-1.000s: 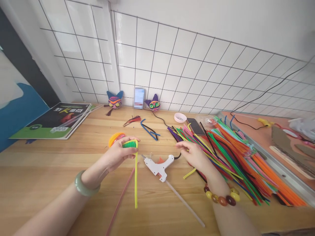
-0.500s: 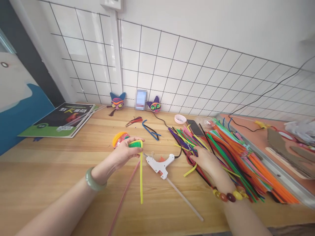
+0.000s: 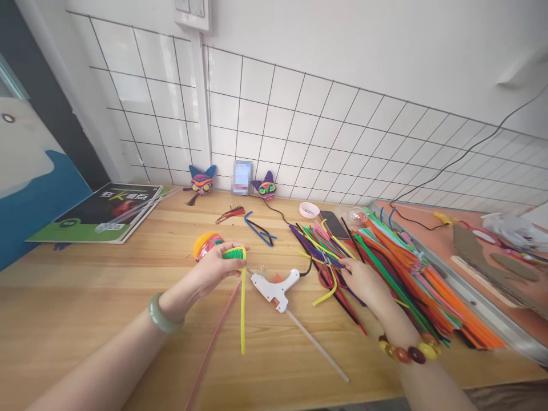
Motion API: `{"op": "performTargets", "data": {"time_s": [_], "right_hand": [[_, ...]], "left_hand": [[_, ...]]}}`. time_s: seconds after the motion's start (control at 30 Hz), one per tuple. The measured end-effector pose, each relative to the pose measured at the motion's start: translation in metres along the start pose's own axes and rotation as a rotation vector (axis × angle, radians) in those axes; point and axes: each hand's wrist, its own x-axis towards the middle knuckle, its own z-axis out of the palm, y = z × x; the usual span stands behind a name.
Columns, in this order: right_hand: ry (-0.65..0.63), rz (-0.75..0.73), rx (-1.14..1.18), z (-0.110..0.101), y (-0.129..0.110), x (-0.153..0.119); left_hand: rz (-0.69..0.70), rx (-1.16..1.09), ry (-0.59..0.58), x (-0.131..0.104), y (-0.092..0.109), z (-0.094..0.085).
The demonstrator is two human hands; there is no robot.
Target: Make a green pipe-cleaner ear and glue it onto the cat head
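My left hand [image 3: 214,264] is closed around a craft piece with tightly coiled green rows [image 3: 233,254] and an orange and pink rounded part [image 3: 205,245]. A folded yellow pipe cleaner [image 3: 243,308] runs over its right end and hangs straight down. My right hand [image 3: 363,278] rests on the left part of the pipe cleaner pile [image 3: 385,268], thumb and forefinger slightly apart, with no clear hold on anything. Red-handled scissors [image 3: 327,277] lie just left of its fingertips. A white glue gun [image 3: 272,288] with a glue stick lies between my hands.
Two cat-faced figures [image 3: 201,180] [image 3: 266,186] and a phone-like screen [image 3: 242,177] stand by the wall. A pink bowl [image 3: 309,210] and dark phone [image 3: 334,224] are behind the pile. A magazine [image 3: 107,211] lies left; cardboard [image 3: 483,262] lies right.
The view has tilted up slightly and shifted. My right hand has moved a little right, away from the scissors' handles, exposing more of the pile. My left hand keeps its hold.
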Motion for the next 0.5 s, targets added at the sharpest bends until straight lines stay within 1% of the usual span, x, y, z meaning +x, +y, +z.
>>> {"op": "performTargets", "data": {"time_s": [0.13, 0.27, 0.4, 0.47, 0.5], "right_hand": [[0.058, 0.009, -0.002, -0.017, 0.010, 0.007], [0.150, 0.044, -0.020, -0.033, 0.018, 0.014], [0.248, -0.067, 0.118, -0.042, 0.011, 0.018], [0.261, -0.097, 0.172, -0.045, 0.006, 0.021], [0.244, -0.100, 0.177, -0.048, 0.005, 0.023]], "left_hand": [[-0.004, 0.008, 0.004, -0.001, 0.000, 0.000], [-0.002, 0.004, -0.002, -0.001, 0.001, 0.001], [-0.011, 0.012, 0.011, -0.001, 0.001, 0.002], [-0.019, 0.014, 0.017, -0.001, 0.001, 0.002], [-0.023, 0.015, 0.019, -0.001, 0.002, 0.002]]}}
